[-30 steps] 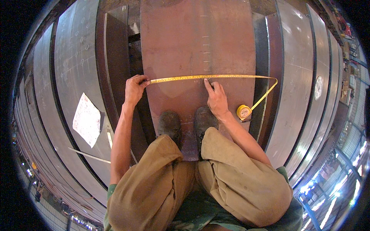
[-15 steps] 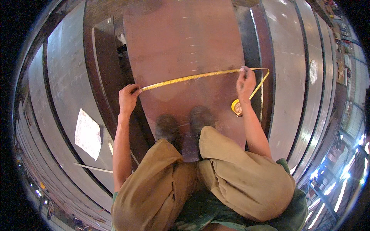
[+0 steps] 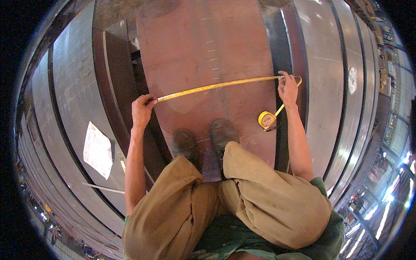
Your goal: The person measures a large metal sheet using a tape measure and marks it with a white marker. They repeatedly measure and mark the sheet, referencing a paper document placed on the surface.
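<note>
Two hands of mine on yellow tape [image 3: 216, 85], stretched crosswise over reddish-brown plate [image 3: 182, 52]. My left hand [image 3: 142, 112] pinches tape's end between thumb and fingers at plate's left edge. My right hand [image 3: 287, 90] has fingers at tape just past right edge; can't tell if pinching or only touching. Beyond it, tape bends back to yellow case [image 3: 266, 120] lying on plate near right edge. My dark boots [image 3: 225, 133] on plate, below tape. White sheet [image 3: 97, 149] off left.

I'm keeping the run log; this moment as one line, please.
left hand: pinching tape-measure blade end | right hand: touching blade | yellow case: on reddish metal plate
</note>
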{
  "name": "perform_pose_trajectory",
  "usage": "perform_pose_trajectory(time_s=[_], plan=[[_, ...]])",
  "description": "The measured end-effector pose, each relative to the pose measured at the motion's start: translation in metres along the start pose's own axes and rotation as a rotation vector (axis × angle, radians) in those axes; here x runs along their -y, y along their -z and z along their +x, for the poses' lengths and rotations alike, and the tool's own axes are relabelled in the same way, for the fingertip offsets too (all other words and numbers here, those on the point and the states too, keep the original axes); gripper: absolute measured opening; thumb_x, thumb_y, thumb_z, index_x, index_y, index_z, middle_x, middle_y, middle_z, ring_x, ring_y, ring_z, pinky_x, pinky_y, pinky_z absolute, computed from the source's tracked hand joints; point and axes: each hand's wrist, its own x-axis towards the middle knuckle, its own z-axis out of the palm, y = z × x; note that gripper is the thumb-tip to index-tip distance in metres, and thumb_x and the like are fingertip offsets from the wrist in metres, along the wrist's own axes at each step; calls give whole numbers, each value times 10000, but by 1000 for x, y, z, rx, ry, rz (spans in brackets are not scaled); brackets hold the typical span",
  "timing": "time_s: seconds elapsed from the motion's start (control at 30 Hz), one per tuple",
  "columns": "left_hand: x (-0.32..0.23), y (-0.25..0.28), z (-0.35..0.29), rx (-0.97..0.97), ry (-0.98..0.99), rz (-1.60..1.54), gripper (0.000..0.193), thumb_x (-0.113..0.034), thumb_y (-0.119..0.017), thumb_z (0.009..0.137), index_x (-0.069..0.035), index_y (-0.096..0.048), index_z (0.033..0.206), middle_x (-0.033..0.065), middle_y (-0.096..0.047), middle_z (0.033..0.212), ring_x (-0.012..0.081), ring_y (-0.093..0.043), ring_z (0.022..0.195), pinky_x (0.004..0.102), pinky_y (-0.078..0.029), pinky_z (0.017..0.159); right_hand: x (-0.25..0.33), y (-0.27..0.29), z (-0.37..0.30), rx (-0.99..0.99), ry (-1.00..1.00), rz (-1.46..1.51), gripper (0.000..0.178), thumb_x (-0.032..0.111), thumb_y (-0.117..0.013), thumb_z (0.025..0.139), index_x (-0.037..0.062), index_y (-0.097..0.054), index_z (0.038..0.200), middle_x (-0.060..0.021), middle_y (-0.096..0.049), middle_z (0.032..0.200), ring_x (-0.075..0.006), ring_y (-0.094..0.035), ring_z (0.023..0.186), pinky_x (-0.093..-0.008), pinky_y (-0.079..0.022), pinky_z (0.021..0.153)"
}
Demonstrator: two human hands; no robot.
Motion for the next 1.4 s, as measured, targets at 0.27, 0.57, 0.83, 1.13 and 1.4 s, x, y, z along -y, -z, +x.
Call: perform_pose_trajectory(time_s=[0.27, 0.57, 0.83, 1.13, 1.4], plan=[[-3, -1, 0, 19, -10, 46, 208, -103, -779, 830, -10, -740, 1013, 150, -717, 897, 318, -694, 806, 378, -517, 726, -4, -5, 2, 63, 62, -48, 184, 178, -557, 1009, 125, -643, 1164, -187, -623, 1003, -421, -633, 926, -505, -521, 783], [-4, -1, -1, 1, 18, -4, 185, -87, -771, 826, -12, -738, 991, 158, -719, 902, 325, -704, 830, 381, -529, 742, 1, -8, 3, 131, 47, -73, 204, 182, -526, 1020, 122, -625, 1188, -212, -669, 966, -448, -649, 908, -540, -517, 775], [-9, 2, 0, 35, 54, 16, 220, -106, -780, 823, -8, -745, 1017, 161, -736, 953, 314, -717, 888, 380, -539, 797, -6, -16, 3, 117, 86, -72, 215, 182, -500, 1029, 100, -620, 1187, -216, -682, 959, -450, -654, 903, -552, -515, 781], [-6, 2, 2, 24, 34, 29, 255, -125, -805, 812, -2, -756, 1030, 161, -744, 969, 312, -722, 887, 377, -551, 797, -9, -12, 3, 75, 175, -72, 173, 150, -538, 1029, 79, -640, 1148, -197, -665, 872, -419, -651, 817, -481, -510, 709], [-3, 4, 2, 46, 91, -23, 256, -145, -804, 807, -2, -765, 1015, 165, -756, 1008, 307, -731, 955, 371, -552, 861, -9, -7, 8, 177, 115, -115, 195, 208, -519, 1028, 132, -643, 1158, -204, -676, 928, -440, -662, 893, -542, -528, 765]])
